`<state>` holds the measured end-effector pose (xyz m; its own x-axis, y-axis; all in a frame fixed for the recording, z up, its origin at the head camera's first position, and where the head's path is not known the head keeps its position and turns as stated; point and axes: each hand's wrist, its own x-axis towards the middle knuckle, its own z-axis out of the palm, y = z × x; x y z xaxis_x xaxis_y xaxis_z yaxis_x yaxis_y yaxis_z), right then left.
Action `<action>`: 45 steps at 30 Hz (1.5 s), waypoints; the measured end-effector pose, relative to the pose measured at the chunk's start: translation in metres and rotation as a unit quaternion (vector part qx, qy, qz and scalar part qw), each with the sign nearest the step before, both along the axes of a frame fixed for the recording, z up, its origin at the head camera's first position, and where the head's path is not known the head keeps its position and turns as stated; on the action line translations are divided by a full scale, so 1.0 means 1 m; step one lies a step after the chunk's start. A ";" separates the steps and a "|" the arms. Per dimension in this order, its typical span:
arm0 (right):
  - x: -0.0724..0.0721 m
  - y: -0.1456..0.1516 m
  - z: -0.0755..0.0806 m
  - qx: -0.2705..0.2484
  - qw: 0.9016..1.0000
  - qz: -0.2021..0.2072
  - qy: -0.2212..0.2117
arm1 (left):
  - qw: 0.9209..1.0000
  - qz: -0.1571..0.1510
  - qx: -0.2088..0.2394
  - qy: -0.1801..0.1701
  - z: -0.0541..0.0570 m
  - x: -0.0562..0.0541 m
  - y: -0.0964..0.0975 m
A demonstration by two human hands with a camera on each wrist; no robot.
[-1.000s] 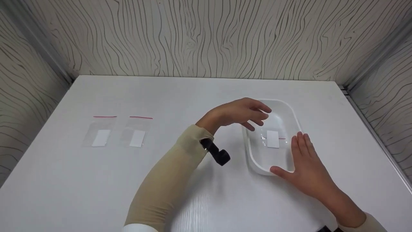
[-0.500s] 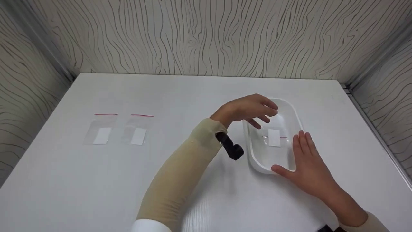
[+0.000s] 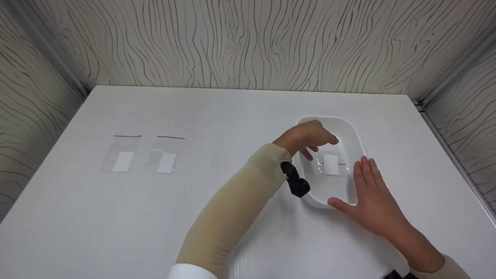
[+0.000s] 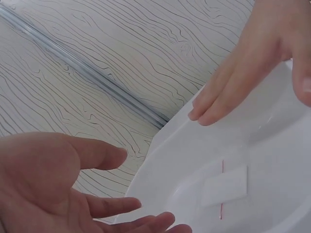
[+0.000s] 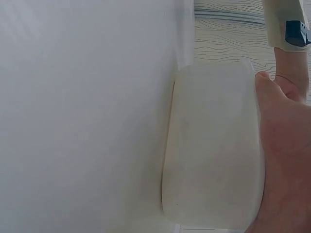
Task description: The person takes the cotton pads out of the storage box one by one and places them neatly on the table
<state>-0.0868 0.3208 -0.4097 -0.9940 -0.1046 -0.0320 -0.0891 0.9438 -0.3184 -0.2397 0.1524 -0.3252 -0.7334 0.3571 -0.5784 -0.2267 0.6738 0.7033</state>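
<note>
A white plastic tub [image 3: 359,140] stands at the right of the table. Inside it lies a small clear zip bag [image 3: 342,164] with a red strip, along with a white rectangular piece [image 3: 331,165]; whether the piece is in or on the bag I cannot tell. My left hand [image 3: 309,135] hovers over the tub's left side, holding nothing; in the left wrist view its fingers [image 4: 114,206] are loosely spread. My right hand [image 3: 375,205] rests against the near right corner, fingers straight along the rim, thumb at the front edge. The right wrist view shows the tub's outer wall [image 5: 216,145].
Two flat clear zip bags, a left one [image 3: 109,157] and a right one [image 3: 152,157], lie on the table's left side. Each has a red strip and a white rectangle. Behind the white table [image 3: 232,112] rises a wood-grain patterned wall [image 3: 232,42].
My left hand has moved rightward and its wrist has turned, bringing it further over the tub. The right hand stays at the tub's corner. The camera view has shifted slightly.
</note>
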 end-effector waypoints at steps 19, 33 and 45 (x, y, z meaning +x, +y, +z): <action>0.000 -0.001 -0.001 -0.003 1.000 0.001 0.006 | 0.998 -0.017 -0.038 -0.054 -0.013 0.006 0.023; 0.000 0.000 -0.001 -0.011 1.000 0.006 0.009 | 0.998 -0.006 -0.047 -0.036 -0.021 0.009 0.028; 0.000 0.000 -0.002 -0.011 1.000 0.008 0.012 | 1.000 0.017 -0.001 -0.007 -0.022 0.013 0.022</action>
